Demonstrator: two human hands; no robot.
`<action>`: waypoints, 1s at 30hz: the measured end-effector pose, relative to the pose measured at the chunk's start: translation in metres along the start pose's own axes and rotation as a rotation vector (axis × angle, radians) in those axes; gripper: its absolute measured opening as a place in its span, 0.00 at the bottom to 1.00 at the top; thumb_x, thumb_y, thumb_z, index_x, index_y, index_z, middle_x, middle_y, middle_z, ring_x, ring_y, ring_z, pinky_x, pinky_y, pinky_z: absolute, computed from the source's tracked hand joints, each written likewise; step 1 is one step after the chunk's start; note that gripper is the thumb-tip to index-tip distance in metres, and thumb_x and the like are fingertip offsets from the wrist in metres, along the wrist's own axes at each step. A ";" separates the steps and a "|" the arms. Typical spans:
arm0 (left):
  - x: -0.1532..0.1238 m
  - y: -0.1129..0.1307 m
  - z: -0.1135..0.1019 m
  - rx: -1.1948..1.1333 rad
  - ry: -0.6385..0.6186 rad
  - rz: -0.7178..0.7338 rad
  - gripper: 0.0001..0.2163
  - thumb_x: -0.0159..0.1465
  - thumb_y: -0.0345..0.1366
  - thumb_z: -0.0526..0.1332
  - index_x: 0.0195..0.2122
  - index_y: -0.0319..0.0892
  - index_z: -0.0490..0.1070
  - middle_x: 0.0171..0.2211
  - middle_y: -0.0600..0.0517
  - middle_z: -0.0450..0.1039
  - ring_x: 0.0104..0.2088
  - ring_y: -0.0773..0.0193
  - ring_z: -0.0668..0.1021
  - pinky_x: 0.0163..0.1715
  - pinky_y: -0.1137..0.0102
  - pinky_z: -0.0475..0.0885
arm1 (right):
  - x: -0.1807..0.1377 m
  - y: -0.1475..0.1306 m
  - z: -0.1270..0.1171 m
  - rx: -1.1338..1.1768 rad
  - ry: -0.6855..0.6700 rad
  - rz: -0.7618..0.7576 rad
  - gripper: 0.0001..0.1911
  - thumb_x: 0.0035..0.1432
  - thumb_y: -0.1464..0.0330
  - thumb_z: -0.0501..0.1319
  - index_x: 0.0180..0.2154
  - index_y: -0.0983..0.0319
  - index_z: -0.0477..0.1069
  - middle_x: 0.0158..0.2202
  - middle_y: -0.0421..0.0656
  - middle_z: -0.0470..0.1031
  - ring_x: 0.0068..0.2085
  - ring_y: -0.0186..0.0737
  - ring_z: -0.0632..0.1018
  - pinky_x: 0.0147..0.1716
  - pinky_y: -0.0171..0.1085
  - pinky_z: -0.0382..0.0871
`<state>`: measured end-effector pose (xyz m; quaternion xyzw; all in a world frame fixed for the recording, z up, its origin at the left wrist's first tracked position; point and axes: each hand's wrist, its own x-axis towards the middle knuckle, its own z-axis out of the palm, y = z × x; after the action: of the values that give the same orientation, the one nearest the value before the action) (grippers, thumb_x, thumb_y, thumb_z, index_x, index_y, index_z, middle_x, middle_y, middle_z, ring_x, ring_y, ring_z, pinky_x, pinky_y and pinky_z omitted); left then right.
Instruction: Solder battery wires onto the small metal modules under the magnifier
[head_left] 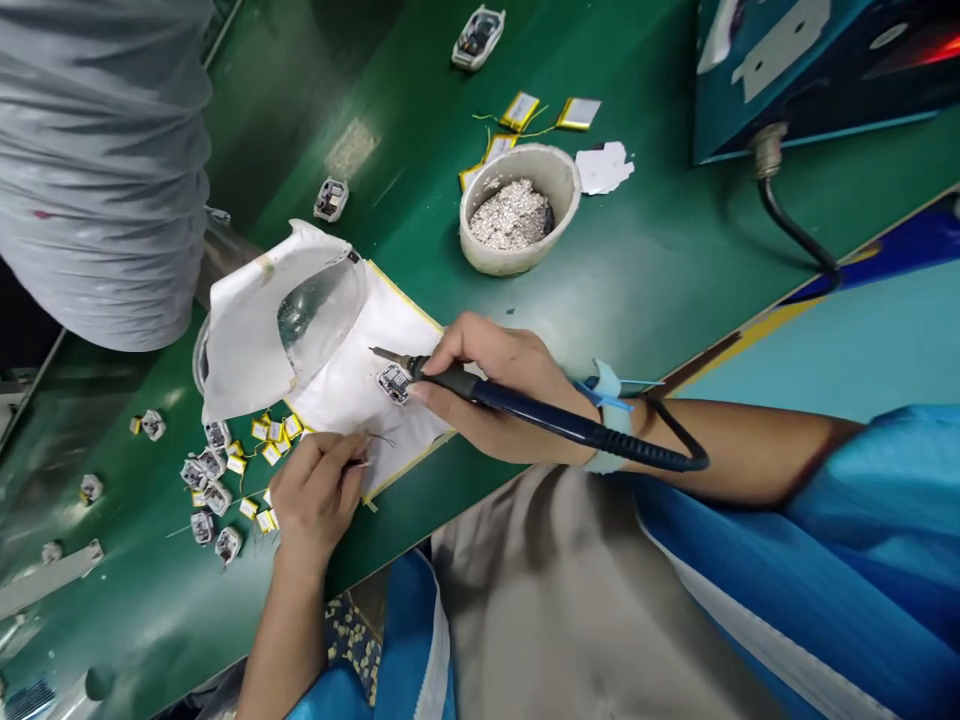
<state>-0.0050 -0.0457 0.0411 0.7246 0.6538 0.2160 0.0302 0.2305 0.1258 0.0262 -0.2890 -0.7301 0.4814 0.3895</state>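
A worker's right hand (487, 365) is clamping a soldering iron (540, 418) penlike for fine control, its tip just beside a small circuit module (394, 384) on a white pad (375, 345), while the left hand (319, 495) is pinching a thin wire (381, 439).

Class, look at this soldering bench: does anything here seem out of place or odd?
Yes: the white sheet under the soldering iron rides up at its far end, curling over a clear curved piece instead of lying flat. A crumpled white scrap also lies loose beside the bowl of silvery flakes.
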 end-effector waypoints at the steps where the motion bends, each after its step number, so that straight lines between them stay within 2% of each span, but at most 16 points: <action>1: 0.006 -0.002 0.006 0.017 0.068 0.004 0.18 0.69 0.24 0.70 0.57 0.50 0.83 0.40 0.52 0.83 0.36 0.65 0.84 0.37 0.71 0.78 | 0.000 0.004 0.004 0.006 0.006 -0.009 0.09 0.70 0.61 0.70 0.41 0.56 0.72 0.35 0.38 0.84 0.35 0.39 0.83 0.39 0.37 0.73; 4: 0.021 -0.007 0.026 0.068 0.193 0.026 0.19 0.67 0.23 0.71 0.57 0.49 0.83 0.37 0.53 0.82 0.35 0.64 0.82 0.37 0.69 0.76 | -0.004 0.013 0.010 0.029 0.019 -0.018 0.09 0.70 0.65 0.71 0.41 0.56 0.71 0.38 0.40 0.86 0.37 0.39 0.85 0.41 0.38 0.75; 9: 0.025 -0.013 0.046 0.093 0.216 0.045 0.16 0.66 0.22 0.72 0.53 0.45 0.82 0.35 0.52 0.79 0.35 0.62 0.79 0.38 0.67 0.73 | -0.010 0.015 0.014 0.047 0.061 0.008 0.13 0.66 0.68 0.73 0.36 0.56 0.70 0.31 0.37 0.82 0.30 0.36 0.79 0.44 0.42 0.77; 15: 0.024 -0.017 0.047 0.074 0.194 0.059 0.15 0.66 0.23 0.72 0.52 0.44 0.82 0.35 0.52 0.80 0.35 0.62 0.79 0.39 0.67 0.73 | -0.010 0.016 0.017 -0.017 0.046 0.004 0.12 0.64 0.70 0.72 0.35 0.55 0.70 0.29 0.36 0.78 0.29 0.37 0.78 0.44 0.45 0.78; 24: 0.024 -0.017 0.050 0.063 0.190 0.039 0.14 0.67 0.24 0.72 0.52 0.44 0.83 0.35 0.52 0.78 0.34 0.62 0.78 0.38 0.67 0.72 | -0.008 0.016 0.018 -0.035 0.027 -0.059 0.11 0.65 0.71 0.70 0.34 0.55 0.68 0.28 0.35 0.78 0.28 0.36 0.78 0.44 0.44 0.76; 30: 0.025 -0.018 0.050 0.073 0.192 0.053 0.14 0.67 0.24 0.72 0.52 0.44 0.82 0.35 0.52 0.79 0.35 0.62 0.78 0.38 0.67 0.72 | -0.009 0.015 0.017 -0.032 0.030 -0.037 0.11 0.65 0.71 0.70 0.35 0.56 0.69 0.29 0.36 0.79 0.30 0.38 0.80 0.45 0.45 0.76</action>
<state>-0.0032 -0.0074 -0.0036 0.7181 0.6417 0.2613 -0.0646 0.2213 0.1161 0.0054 -0.2889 -0.7371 0.4578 0.4046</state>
